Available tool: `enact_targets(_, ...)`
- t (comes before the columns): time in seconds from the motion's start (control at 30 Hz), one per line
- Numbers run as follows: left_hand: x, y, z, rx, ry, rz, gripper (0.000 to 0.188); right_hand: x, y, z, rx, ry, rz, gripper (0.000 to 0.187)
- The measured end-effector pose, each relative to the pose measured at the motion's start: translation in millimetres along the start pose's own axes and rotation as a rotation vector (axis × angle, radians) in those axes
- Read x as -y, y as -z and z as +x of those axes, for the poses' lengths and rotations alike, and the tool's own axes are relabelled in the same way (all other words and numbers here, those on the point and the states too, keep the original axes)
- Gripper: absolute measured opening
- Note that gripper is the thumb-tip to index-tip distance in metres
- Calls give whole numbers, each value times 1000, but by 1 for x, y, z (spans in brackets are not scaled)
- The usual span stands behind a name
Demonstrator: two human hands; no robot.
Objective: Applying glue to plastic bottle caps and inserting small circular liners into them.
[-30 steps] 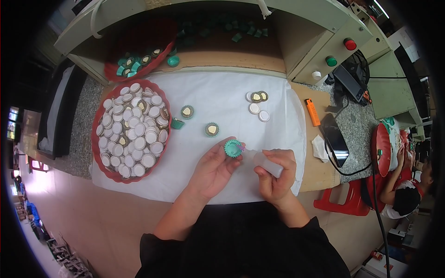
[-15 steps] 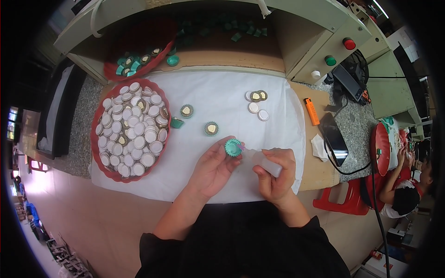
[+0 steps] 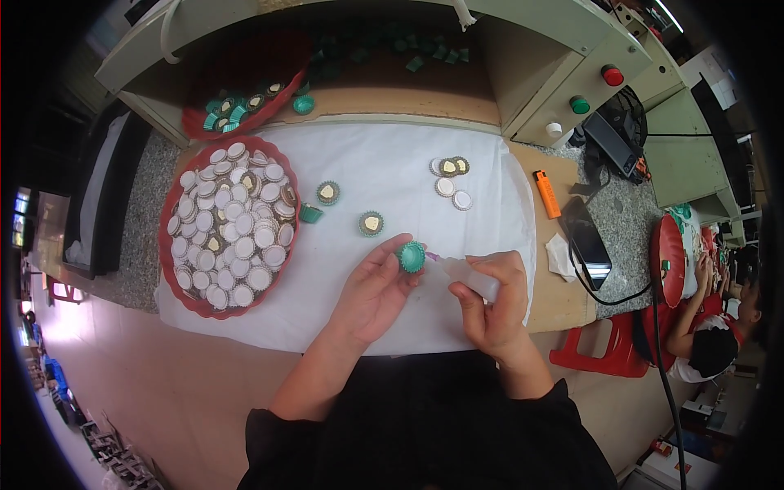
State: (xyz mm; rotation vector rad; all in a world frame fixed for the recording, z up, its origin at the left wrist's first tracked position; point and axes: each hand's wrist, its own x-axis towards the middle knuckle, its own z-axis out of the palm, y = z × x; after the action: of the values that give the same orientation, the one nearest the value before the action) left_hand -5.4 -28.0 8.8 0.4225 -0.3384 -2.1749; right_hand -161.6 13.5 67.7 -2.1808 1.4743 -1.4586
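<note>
Between the thumb and fingers of my left hand (image 3: 373,291) is a green fluted cup (image 3: 411,256), its hollow side facing up. My right hand (image 3: 496,304) is closed round a translucent squeeze bottle (image 3: 476,280) with a thin purple tip (image 3: 434,256), which points at the cup and stands just right of its rim. Farther back on the white sheet sit two green cups with gold centres, one cup (image 3: 371,223) near my left hand and another cup (image 3: 327,193) beyond it. A plain green cup (image 3: 310,213) lies on its side by the red basket.
A red scalloped basket (image 3: 173,282) heaped with white discs stands at left. Behind it, a second red basket (image 3: 196,124) holds green cups. Several discs (image 3: 445,187) lie at back right. An orange lighter (image 3: 547,194) and a phone (image 3: 587,244) are farther right. Another person (image 3: 709,343) sits at far right.
The bottle in my right hand has drawn back slightly to the right, its tip leaving the cup's inside. My left hand still holds the cup, now tilted a little differently.
</note>
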Motion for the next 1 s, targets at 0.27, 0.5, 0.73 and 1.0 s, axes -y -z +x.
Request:
enact_targets(0.27,0,-3,-1,-6,0,33,33,5,9,5,47,-63,34,35)
enact_targets(0.5,0,-3,-1,-18,10,67,32,8,13,4,79,-148,76,31)
enact_targets(0.73,-1,-5,-1,-32,41,55,35,2,7,-6,-15,-254,232,25)
enact_targets(1.0,-1,2,0,-19,84,-27,36,-3,-13,-15,-189,-401,465,22)
